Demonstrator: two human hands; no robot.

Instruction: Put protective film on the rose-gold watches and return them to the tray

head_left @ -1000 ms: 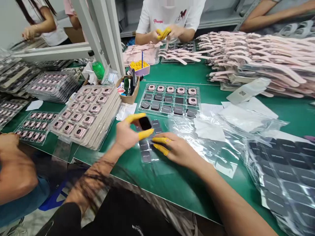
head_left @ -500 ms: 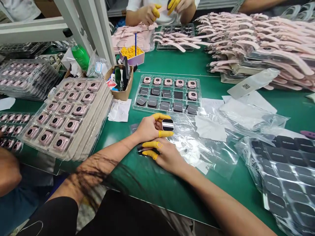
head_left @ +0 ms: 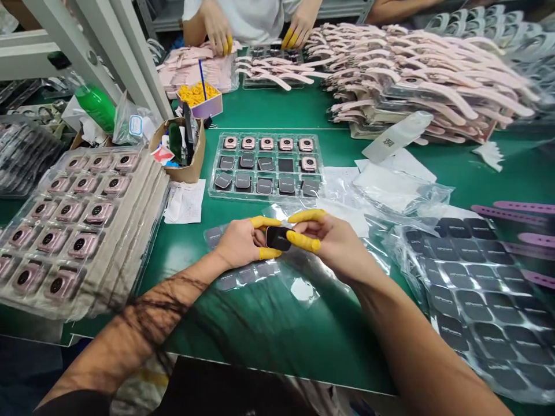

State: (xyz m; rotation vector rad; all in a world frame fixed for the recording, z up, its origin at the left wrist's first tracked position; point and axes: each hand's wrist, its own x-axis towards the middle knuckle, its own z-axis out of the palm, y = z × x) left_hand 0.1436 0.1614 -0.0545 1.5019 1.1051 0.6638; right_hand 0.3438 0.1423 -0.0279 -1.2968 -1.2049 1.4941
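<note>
In the head view, my left hand (head_left: 240,242) grips a watch case (head_left: 272,236) by its edges, with its dark screen facing up. Yellow finger cots cover some of the fingertips. My right hand (head_left: 336,240) pinches a dark film sticker (head_left: 284,238) against the right part of the screen; its exact seating on the glass is hard to make out. Under the hands lies a clear sheet of dark film stickers (head_left: 247,274). Just beyond, a clear tray (head_left: 212,188) holds watch cases, several of them covered by dark printed film.
Stacked trays of pink watch cases (head_left: 87,214) stand at left, near a cardboard box (head_left: 197,153). At right lie bagged film stickers (head_left: 485,300), a white bottle (head_left: 398,136) and purple straps (head_left: 524,205). Pink straps (head_left: 411,75) pile up behind. Across the table a co-worker's hands (head_left: 219,32) work.
My right hand has risen from the sticker sheet to the watch case, now with a dark film sticker in its fingers. The view has shifted right. The co-worker's hands have lowered.
</note>
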